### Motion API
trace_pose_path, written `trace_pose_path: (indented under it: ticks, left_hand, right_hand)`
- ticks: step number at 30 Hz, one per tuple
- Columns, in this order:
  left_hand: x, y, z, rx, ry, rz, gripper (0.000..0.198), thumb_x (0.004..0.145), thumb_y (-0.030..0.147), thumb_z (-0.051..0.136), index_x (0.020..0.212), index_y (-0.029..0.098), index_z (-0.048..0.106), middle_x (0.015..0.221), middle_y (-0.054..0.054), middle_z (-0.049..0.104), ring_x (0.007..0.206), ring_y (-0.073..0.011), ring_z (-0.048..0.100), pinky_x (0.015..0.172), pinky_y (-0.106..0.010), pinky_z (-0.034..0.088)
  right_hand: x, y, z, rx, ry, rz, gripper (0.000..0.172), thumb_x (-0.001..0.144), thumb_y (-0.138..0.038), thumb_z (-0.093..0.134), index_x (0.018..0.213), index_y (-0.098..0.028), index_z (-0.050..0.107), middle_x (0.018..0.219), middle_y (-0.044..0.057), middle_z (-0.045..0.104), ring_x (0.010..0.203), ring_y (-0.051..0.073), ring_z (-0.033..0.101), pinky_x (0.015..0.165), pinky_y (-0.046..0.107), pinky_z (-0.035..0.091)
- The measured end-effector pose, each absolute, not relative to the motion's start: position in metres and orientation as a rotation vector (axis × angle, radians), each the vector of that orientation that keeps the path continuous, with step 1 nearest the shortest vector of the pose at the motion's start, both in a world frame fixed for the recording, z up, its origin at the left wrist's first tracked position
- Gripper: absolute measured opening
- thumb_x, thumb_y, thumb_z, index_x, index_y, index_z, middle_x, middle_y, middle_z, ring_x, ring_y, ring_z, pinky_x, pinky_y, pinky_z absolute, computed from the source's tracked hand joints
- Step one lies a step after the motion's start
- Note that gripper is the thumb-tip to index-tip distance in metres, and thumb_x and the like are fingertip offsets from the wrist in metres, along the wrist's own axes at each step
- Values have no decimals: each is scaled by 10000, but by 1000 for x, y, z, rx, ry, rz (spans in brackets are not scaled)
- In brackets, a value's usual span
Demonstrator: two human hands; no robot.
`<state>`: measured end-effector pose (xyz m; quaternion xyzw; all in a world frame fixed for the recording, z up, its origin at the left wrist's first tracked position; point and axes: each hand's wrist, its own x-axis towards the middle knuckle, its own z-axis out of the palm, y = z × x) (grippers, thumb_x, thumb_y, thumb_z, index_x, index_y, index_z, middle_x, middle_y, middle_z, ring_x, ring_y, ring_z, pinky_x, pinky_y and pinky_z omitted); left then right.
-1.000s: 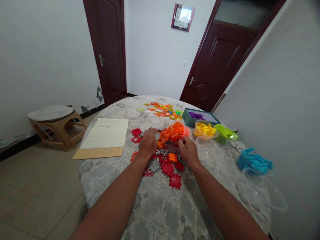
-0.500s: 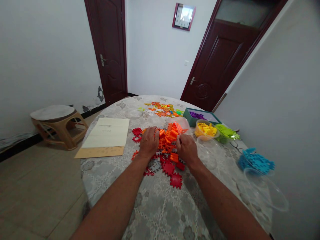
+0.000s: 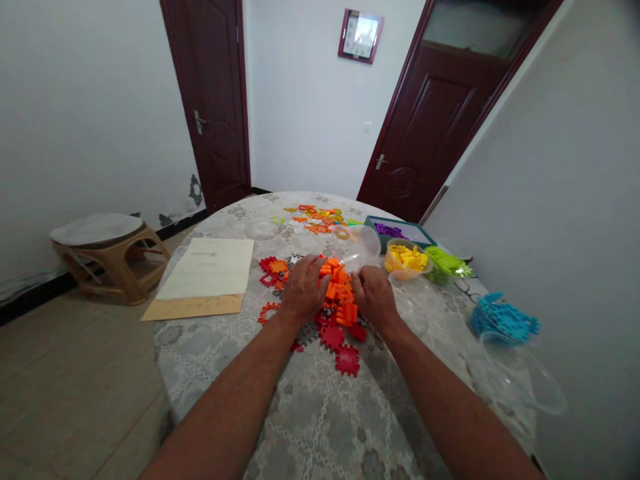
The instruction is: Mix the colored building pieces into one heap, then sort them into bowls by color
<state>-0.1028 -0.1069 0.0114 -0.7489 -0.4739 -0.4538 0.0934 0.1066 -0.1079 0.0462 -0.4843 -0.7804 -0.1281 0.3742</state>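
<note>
While open tablecloth (image 3: 325, 427) leaves working room on the near side of orange pieces (image 3: 341, 288) heaped well inside the table edge, the left hand (image 3: 303, 288) rests palm-down, unclenched, against them, and the right hand (image 3: 376, 297) curls near a clear tub (image 3: 369, 241), fingertips obscured, grip undeterminable

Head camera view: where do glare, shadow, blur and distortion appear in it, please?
Head view: white glare on the dark-red rectangular wall frame; head view: shadow on the grey floral tablecloth beside the right forearm; head view: the cream rectangular paper sheet bears marks too blurred to read; head view: dark-red panelled doors slant, probably lens distortion.
</note>
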Motion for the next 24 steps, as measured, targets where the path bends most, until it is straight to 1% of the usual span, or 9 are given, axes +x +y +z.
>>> trace_pose_path:
  ticks: [5,9,11,13,14,16,18,20,24]
  left_hand:
    - [-106,-111,23,-2247,-1456,-1300,398,1048,318,510,1417,188,586,1441,-156,631,1406,-287,549,1227,-515,434]
    - [-100,-121,31,-2480,-1269,-1058,420,1055,322,495,1459,261,596,1523,-91,599,1492,-281,465,1289,-534,330]
    - [-94,-124,28,-2559,-1243,-898,406,1047,386,522,1427,300,637,1534,-71,598,1510,-314,439,1293,-582,290]
    - [-90,-124,22,-2578,-1312,-768,374,1023,442,560,1348,318,697,1510,-74,621,1501,-358,443,1268,-635,291]
    - [-89,-124,19,-2574,-1356,-717,364,1013,448,570,1322,318,713,1493,-80,635,1500,-374,441,1254,-653,296]
    - [-89,-120,15,-2549,-1410,-653,380,1009,431,561,1342,313,703,1508,-89,625,1507,-384,428,1246,-671,280]
    - [-91,-116,14,-2519,-1457,-600,381,1004,392,549,1341,303,702,1536,-92,605,1519,-380,413,1245,-665,274]
    - [-94,-113,15,-2508,-1490,-553,382,996,377,549,1338,304,702,1545,-90,600,1528,-374,404,1241,-666,277]
    - [-101,-109,18,-2466,-1525,-548,385,996,367,535,1332,285,706,1539,-103,601,1524,-371,411,1218,-656,323]
  right_hand:
    - [119,-118,58,-1232,-1902,-254,265,1021,-280,509,763,-258,454,747,18,557,747,210,520,741,333,394]
    - [145,-138,69,-1339,-1689,-248,278,1006,-356,554,758,-233,533,744,17,605,732,194,560,751,332,418]
    - [166,-148,75,-1416,-1502,-220,298,990,-419,588,768,-220,583,739,17,634,711,186,576,736,326,439]
    - [191,-154,79,-1453,-1257,-140,329,962,-484,625,778,-211,616,720,13,654,696,180,601,726,320,478]
    - [204,-154,80,-1430,-1123,-70,342,943,-511,645,785,-209,621,714,10,661,695,178,620,725,318,505]
    - [228,-152,80,-1310,-869,117,355,891,-539,696,796,-209,606,708,-4,664,694,170,660,715,312,562]
    - [247,-147,78,-1173,-671,301,365,824,-526,759,793,-216,568,693,-32,643,666,150,673,661,283,595]
    - [259,-143,72,-1103,-553,410,358,779,-479,793,789,-218,548,677,-56,619,637,128,668,606,245,603]
    - [262,-136,52,-1121,-461,458,265,778,-404,757,795,-212,576,667,-58,626,627,112,658,566,210,603]
